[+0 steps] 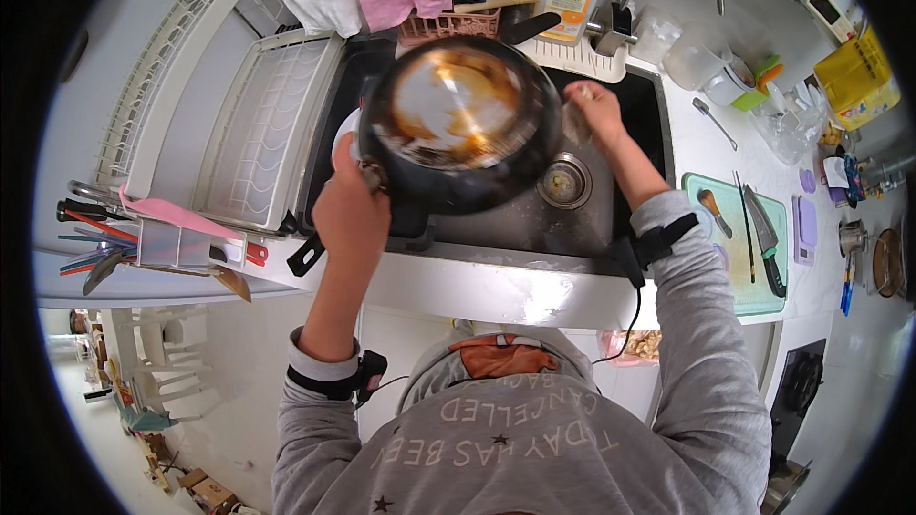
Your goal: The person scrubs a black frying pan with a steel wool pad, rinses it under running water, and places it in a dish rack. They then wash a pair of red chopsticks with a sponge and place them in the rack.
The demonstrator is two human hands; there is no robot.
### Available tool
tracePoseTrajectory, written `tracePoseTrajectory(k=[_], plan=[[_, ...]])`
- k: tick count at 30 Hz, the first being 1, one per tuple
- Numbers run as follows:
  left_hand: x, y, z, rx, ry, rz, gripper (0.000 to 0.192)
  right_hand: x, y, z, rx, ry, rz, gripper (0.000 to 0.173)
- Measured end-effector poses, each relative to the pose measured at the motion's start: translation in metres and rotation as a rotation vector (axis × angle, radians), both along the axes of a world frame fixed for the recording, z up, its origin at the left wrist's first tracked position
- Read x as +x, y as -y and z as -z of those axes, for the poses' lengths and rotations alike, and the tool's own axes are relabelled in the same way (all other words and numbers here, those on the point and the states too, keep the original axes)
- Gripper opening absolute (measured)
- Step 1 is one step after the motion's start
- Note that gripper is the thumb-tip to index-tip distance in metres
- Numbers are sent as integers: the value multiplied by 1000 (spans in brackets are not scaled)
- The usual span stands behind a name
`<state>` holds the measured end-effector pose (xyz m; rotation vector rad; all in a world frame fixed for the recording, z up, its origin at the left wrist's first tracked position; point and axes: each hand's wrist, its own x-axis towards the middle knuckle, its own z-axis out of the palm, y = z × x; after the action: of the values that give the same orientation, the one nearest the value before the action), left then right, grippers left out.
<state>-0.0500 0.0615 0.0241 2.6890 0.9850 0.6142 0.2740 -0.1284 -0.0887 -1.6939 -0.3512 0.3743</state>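
Observation:
My left hand (349, 211) grips a frying pan (458, 121) near its metal handle bracket. A black handle end with a slot (306, 255) sticks out below that hand. The pan is held tilted over the sink (494, 229), its scorched underside facing me, brown and amber stains around a shiny metal disc. Motion blurs its rim. My right hand (597, 111), off the pan's right side, pinches a blurred greyish scrubber or cloth (576, 121); which of these I cannot tell. Below it lies the sink drain (564, 181). Part of a white dish (346, 139) shows behind the pan.
A white dish rack (250, 136) and utensil holder (172, 243) flank the sink's left. On the right, a cutting board (737, 293) bears a kitchen knife (764, 229) and brush (715, 213). Behind stand a faucet (612, 28), soap bottle (565, 3) and pink basket (451, 27).

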Motion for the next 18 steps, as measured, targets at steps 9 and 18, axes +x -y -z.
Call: tracePoseTrajectory(k=[9, 18], plan=[[61, 63, 40, -52, -210, 217, 49, 66, -2, -47, -209, 524, -203, 52], [114, 76, 87, -69, -125, 275, 42, 74, -31, -51, -191, 560, -347, 46]])
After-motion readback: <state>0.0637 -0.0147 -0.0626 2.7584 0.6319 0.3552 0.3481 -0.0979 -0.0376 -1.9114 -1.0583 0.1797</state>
